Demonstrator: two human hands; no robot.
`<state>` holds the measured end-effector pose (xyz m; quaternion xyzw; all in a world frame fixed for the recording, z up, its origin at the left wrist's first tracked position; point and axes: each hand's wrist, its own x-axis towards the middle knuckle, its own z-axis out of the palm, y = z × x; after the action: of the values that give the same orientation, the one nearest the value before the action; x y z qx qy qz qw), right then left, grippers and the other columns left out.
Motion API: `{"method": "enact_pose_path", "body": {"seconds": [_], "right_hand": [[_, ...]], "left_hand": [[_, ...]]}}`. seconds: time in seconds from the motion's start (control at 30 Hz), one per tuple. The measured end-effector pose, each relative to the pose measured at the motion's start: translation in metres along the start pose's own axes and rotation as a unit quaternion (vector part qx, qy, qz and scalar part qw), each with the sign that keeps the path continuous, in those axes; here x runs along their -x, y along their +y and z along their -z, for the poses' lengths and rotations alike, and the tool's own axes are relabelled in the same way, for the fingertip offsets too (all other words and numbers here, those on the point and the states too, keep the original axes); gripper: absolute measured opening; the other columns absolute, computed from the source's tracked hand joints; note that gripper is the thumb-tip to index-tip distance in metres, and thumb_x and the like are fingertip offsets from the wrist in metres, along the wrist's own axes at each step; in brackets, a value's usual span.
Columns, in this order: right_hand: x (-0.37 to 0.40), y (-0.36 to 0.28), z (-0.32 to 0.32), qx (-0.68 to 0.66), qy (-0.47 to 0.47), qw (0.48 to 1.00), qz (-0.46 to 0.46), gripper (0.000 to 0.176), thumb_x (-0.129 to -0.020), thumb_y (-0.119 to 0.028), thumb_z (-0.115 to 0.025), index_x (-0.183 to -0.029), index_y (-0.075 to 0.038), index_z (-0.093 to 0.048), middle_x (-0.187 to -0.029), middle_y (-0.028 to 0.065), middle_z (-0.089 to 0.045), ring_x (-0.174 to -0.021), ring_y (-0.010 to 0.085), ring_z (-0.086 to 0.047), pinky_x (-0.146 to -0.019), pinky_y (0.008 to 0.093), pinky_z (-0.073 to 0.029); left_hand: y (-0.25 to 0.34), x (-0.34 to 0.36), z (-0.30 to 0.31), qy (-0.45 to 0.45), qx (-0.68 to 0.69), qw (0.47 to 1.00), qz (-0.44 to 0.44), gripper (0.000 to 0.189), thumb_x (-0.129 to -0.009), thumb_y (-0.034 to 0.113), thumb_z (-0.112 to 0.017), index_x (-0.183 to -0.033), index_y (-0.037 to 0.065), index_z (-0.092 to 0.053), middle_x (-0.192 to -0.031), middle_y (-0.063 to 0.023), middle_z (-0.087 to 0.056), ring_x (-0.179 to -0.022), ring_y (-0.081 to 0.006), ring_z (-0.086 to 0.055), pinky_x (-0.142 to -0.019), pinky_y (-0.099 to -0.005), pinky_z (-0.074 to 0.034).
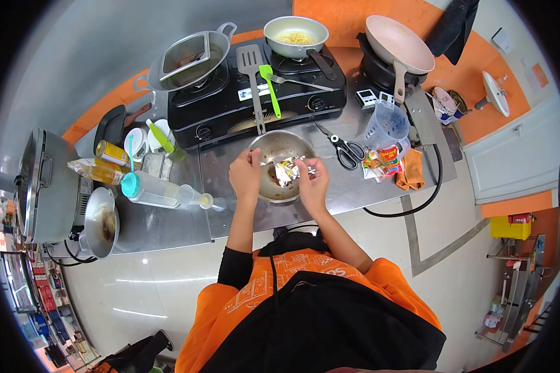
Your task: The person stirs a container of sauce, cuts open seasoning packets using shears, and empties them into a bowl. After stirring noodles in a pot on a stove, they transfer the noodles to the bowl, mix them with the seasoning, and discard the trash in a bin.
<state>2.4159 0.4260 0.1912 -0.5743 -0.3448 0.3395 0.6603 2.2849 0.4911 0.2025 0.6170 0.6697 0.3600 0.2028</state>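
A crumpled silver foil packet [286,171] hangs over a metal bowl [275,140], pinched in the fingers of my right hand [313,186]. Brown bits and sauce-like stains show inside the bowl. My left hand [245,174] is closed at the bowl's left rim, thumb and finger pressed together; a small pale scrap seems to show at its fingertips, too small to name. Black-handled scissors [345,148] lie right of the bowl. Beyond it, a slotted turner [251,74], a green silicone brush [270,93] and a fork [298,82] rest on the stove.
The black gas stove [230,118] carries a wok [218,46] and a saucepan [320,31]. A pink pan [404,40] stands at right, above a measuring jug [387,126], red sachets [382,163] and an orange cloth [410,171]. Bottles, including a teal-capped one [149,189], crowd the left.
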Motion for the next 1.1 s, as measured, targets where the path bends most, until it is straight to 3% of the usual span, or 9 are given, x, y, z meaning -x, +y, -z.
{"method": "enact_pose_path", "body": {"seconds": [0.2,0.3,0.43,0.47,0.57,0.6,0.7,0.8,1.1], "right_hand": [[-0.009,0.004,0.004,-0.107,-0.008,0.993,-0.044,0.018,-0.087,-0.017,-0.056,-0.092,-0.002,-0.046,-0.082,0.0054,-0.056,-0.064,0.0083,-0.056,-0.049,0.0253,-0.056],[-0.017,0.002,0.012,-0.091,-0.073,0.990,-0.080,0.020,-0.088,-0.017,-0.054,-0.097,-0.002,-0.044,-0.084,0.0067,-0.056,-0.069,0.0103,-0.058,-0.051,0.0270,-0.057],[-0.031,-0.003,0.019,-0.040,-0.197,0.949,-0.243,0.039,-0.078,-0.015,-0.068,-0.104,-0.003,-0.042,-0.092,0.0093,-0.055,-0.072,0.0129,-0.059,-0.058,0.0254,-0.056],[-0.034,0.001,0.022,0.018,-0.230,0.951,-0.206,0.054,-0.067,-0.012,-0.076,-0.106,-0.002,-0.041,-0.095,0.0131,-0.056,-0.076,0.0203,-0.061,-0.064,0.0304,-0.054],[-0.040,0.009,0.020,0.289,-0.257,0.922,0.032,0.063,-0.060,-0.009,-0.077,-0.108,0.000,-0.038,-0.096,0.0178,-0.056,-0.082,0.0291,-0.062,-0.070,0.0355,-0.050],[-0.040,-0.004,0.015,0.347,-0.251,0.903,0.031,0.057,-0.057,-0.005,-0.075,-0.104,-0.001,-0.044,-0.095,0.0189,-0.058,-0.089,0.0346,-0.059,-0.077,0.0396,-0.046],[-0.055,-0.004,0.001,0.462,-0.334,0.822,0.014,0.045,-0.058,-0.004,-0.073,-0.097,-0.004,-0.053,-0.094,0.0172,-0.060,-0.091,0.0343,-0.059,-0.076,0.0405,-0.047],[-0.066,-0.009,-0.011,0.522,-0.361,0.772,0.014,0.031,-0.061,-0.003,-0.069,-0.091,-0.006,-0.060,-0.092,0.0157,-0.062,-0.091,0.0338,-0.059,-0.077,0.0416,-0.047],[-0.075,0.030,-0.023,0.538,-0.359,0.747,0.154,0.016,-0.071,-0.010,-0.061,-0.088,-0.010,-0.063,-0.089,0.0188,-0.061,-0.084,0.0342,-0.059,-0.075,0.0424,-0.047]], "left_hand": [[-0.015,-0.005,0.015,0.076,-0.040,0.996,0.031,0.033,-0.084,0.035,-0.056,-0.076,0.004,-0.062,-0.068,-0.0143,-0.062,-0.065,-0.0330,-0.061,-0.058,-0.0396,-0.045],[-0.035,-0.014,0.026,0.104,-0.044,0.993,0.032,0.031,-0.085,0.033,-0.055,-0.079,0.004,-0.063,-0.068,-0.0150,-0.062,-0.063,-0.0341,-0.060,-0.058,-0.0398,-0.045],[-0.056,-0.013,0.025,0.128,-0.029,0.991,-0.009,0.024,-0.086,0.027,-0.053,-0.084,0.005,-0.062,-0.079,-0.0140,-0.060,-0.071,-0.0349,-0.059,-0.061,-0.0431,-0.046],[-0.057,-0.012,0.026,0.124,-0.054,0.991,-0.017,0.022,-0.086,0.026,-0.054,-0.087,0.005,-0.062,-0.082,-0.0135,-0.060,-0.073,-0.0347,-0.059,-0.062,-0.0429,-0.046],[-0.060,-0.004,0.027,0.094,-0.118,0.988,-0.015,0.020,-0.084,0.022,-0.055,-0.095,0.007,-0.062,-0.091,-0.0121,-0.060,-0.078,-0.0331,-0.060,-0.065,-0.0423,-0.047],[-0.060,-0.003,0.027,0.077,-0.133,0.988,0.002,0.020,-0.084,0.021,-0.056,-0.097,0.007,-0.061,-0.093,-0.0117,-0.061,-0.080,-0.0320,-0.060,-0.066,-0.0420,-0.046],[-0.062,0.000,0.026,0.045,-0.147,0.988,0.022,0.023,-0.081,0.019,-0.058,-0.101,0.008,-0.060,-0.094,-0.0104,-0.062,-0.083,-0.0312,-0.060,-0.069,-0.0416,-0.046],[-0.067,0.000,0.023,0.040,-0.144,0.988,0.029,0.026,-0.079,0.017,-0.060,-0.103,0.009,-0.060,-0.091,-0.0093,-0.063,-0.084,-0.0315,-0.060,-0.070,-0.0412,-0.047],[-0.068,0.003,0.027,0.041,-0.120,0.992,0.015,0.027,-0.078,0.015,-0.059,-0.104,0.009,-0.060,-0.087,-0.0086,-0.064,-0.081,-0.0302,-0.061,-0.068,-0.0409,-0.047]]}}
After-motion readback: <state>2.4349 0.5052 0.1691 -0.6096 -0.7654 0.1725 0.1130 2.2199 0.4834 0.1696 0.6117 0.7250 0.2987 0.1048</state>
